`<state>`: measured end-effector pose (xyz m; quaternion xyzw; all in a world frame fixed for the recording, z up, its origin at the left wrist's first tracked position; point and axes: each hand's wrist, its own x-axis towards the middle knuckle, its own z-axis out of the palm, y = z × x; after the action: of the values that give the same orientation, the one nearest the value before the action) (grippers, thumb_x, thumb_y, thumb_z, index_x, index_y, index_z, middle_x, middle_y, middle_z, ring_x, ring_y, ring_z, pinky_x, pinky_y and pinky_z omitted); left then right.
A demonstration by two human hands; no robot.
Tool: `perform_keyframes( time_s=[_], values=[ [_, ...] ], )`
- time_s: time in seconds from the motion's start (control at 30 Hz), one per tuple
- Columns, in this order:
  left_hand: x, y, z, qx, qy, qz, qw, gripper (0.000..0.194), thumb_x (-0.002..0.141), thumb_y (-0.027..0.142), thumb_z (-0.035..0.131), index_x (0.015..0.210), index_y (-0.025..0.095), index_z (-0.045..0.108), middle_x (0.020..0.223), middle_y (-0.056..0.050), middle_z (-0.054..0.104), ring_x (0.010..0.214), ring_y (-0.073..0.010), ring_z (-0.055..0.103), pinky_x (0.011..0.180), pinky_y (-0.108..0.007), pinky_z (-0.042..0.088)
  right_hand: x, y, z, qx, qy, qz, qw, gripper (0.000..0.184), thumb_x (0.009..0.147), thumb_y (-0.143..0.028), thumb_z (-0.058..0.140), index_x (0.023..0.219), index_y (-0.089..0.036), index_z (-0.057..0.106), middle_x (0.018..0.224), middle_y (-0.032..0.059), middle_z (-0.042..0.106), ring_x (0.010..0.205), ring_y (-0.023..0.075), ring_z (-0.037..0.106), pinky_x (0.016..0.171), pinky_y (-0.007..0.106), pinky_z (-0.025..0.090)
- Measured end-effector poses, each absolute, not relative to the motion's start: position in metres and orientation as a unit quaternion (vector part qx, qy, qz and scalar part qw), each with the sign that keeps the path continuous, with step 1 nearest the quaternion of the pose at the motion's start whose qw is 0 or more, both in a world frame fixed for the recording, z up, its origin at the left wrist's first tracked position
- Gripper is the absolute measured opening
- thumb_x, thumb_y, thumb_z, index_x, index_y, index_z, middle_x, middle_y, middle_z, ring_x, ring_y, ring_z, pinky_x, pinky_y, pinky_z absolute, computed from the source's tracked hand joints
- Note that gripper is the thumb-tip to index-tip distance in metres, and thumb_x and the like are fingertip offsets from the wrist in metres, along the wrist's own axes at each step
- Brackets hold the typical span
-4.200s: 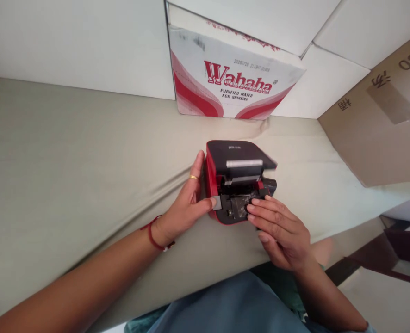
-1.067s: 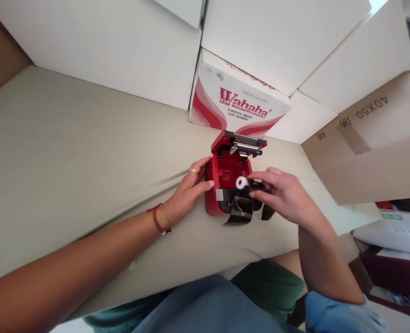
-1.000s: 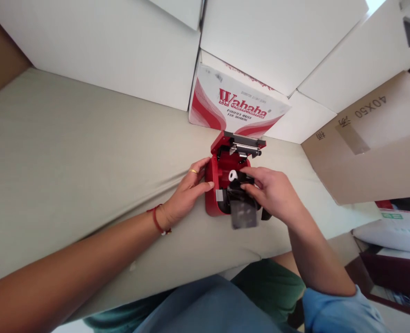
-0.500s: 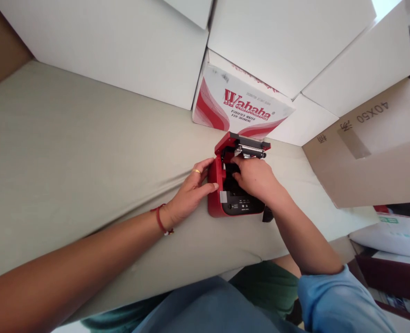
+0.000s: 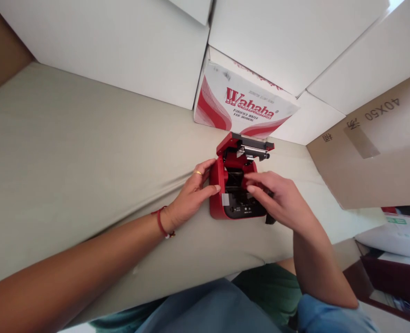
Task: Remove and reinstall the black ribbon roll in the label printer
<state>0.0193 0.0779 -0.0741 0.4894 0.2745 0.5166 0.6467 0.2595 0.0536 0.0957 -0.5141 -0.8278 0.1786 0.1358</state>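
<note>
A red and black device that looks like a label printer (image 5: 216, 203) sits on the cloth-covered surface, its lid (image 5: 226, 144) tilted up and back. Inside the cavity is a dark cylindrical part (image 5: 234, 177). My left hand (image 5: 193, 192) grips the printer's left side, thumb on the top rim and fingers along the wall. Over the right edge of the opening hovers my right hand (image 5: 283, 196), thumb and fingers apart and nothing visible between them. Its fingertips are close to the inner right wall; whether they touch is unclear.
Behind the printer stands a white and red Wahaha water carton (image 5: 246, 101), against white panels (image 5: 132, 51). A cardboard box (image 5: 375, 152) flanks the right side. The light cloth surface (image 5: 87, 152) stretches left. Shelves (image 5: 392, 282) with a white bag are at lower right.
My right hand has come out of the printer's cavity toward the right, its fingers spreading and the dark cylindrical part now showing. My left hand keeps its place on the printer.
</note>
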Motion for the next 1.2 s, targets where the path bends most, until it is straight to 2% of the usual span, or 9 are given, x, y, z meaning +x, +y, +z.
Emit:
perform_keyframes(
  time_s=[0.1,0.17,0.3,0.43,0.63,0.8,0.9,1.1,1.2],
  values=[
    [0.019,0.077,-0.073,0.488,0.278,0.517,0.646,0.077,0.102,0.041,0.081,0.172,0.032,0.050,0.189,-0.012,0.050,0.180,-0.0386,0.045,0.152,-0.069,0.034,0.282,0.018,0.080,-0.452,-0.858,0.142,0.198,0.034,0.121,-0.034,0.067,0.152,-0.031,0.081,0.152,0.0126,0.087,0.139,0.0319,0.083,0.119,0.053,0.068],
    [0.019,0.076,-0.075,0.488,0.284,0.520,0.642,0.076,0.102,0.043,0.081,0.171,0.032,0.050,0.188,-0.012,0.050,0.178,-0.0384,0.047,0.152,-0.069,0.034,0.289,-0.004,0.065,-0.438,-0.869,0.116,0.198,0.048,0.120,-0.031,0.069,0.168,-0.032,0.071,0.169,0.0140,0.077,0.160,0.0327,0.072,0.130,0.058,0.063],
    [0.020,0.070,-0.076,0.521,0.334,0.539,0.571,0.065,0.107,0.049,0.077,0.166,0.034,0.055,0.181,-0.012,0.051,0.173,-0.0380,0.051,0.148,-0.067,0.042,0.288,-0.033,0.036,-0.451,-0.870,0.083,0.183,0.070,0.120,-0.030,0.066,0.188,-0.034,0.046,0.183,0.0138,0.064,0.176,0.0317,0.055,0.145,0.067,0.047],
    [0.016,0.059,-0.066,0.624,0.387,0.593,0.330,0.044,0.116,0.042,0.067,0.160,0.038,0.063,0.166,-0.009,0.060,0.167,-0.0350,0.053,0.148,-0.064,0.040,0.284,-0.041,0.023,-0.456,-0.867,0.066,0.187,0.077,0.120,-0.031,0.065,0.192,-0.035,0.038,0.184,0.0135,0.062,0.178,0.0319,0.052,0.150,0.070,0.036],
    [0.014,0.034,-0.053,0.779,0.270,0.554,0.118,0.062,0.108,0.029,0.068,0.167,0.044,0.062,0.145,-0.008,0.075,0.153,-0.0358,0.066,0.139,-0.067,0.049,0.292,-0.035,0.021,-0.444,-0.869,0.067,0.208,0.065,0.120,-0.029,0.064,0.184,-0.033,0.051,0.180,0.0137,0.067,0.176,0.0301,0.056,0.149,0.069,0.038],
    [0.021,0.028,-0.058,0.826,0.242,0.506,0.049,0.060,0.103,0.022,0.073,0.158,0.047,0.073,0.126,0.000,0.086,0.138,-0.0280,0.078,0.150,-0.062,0.036,0.298,-0.033,0.029,-0.445,-0.865,0.095,0.210,0.052,0.122,-0.041,0.062,0.174,-0.032,0.065,0.174,0.0135,0.073,0.167,0.0322,0.066,0.149,0.070,0.037],
    [0.025,0.029,-0.058,0.820,0.239,0.520,0.018,0.057,0.103,0.013,0.075,0.151,0.044,0.077,0.126,0.002,0.089,0.138,-0.0229,0.080,0.152,-0.052,0.035,0.297,-0.013,0.041,-0.474,-0.827,0.111,0.281,0.048,0.124,-0.048,0.057,0.167,-0.033,0.071,0.169,0.0121,0.078,0.161,0.0312,0.072,0.146,0.063,0.045],
    [0.023,0.029,-0.061,0.823,0.251,0.507,0.052,0.074,0.101,0.009,0.077,0.160,0.053,0.071,0.128,0.002,0.087,0.138,-0.0246,0.082,0.152,-0.061,0.038,0.283,0.098,0.054,-0.582,-0.668,0.144,0.441,0.069,0.124,-0.069,0.038,0.177,-0.029,0.059,0.186,0.0104,0.062,0.172,0.0280,0.059,0.144,0.054,0.048],
    [0.023,0.030,-0.061,0.823,0.244,0.512,0.036,0.073,0.101,0.009,0.078,0.160,0.052,0.072,0.127,0.002,0.087,0.137,-0.0242,0.082,0.152,-0.058,0.038,0.273,0.141,0.049,-0.556,-0.646,0.254,0.456,0.079,0.122,-0.076,0.028,0.166,-0.024,0.067,0.172,0.0132,0.074,0.160,0.0263,0.071,0.138,0.048,0.054]
  ],
)
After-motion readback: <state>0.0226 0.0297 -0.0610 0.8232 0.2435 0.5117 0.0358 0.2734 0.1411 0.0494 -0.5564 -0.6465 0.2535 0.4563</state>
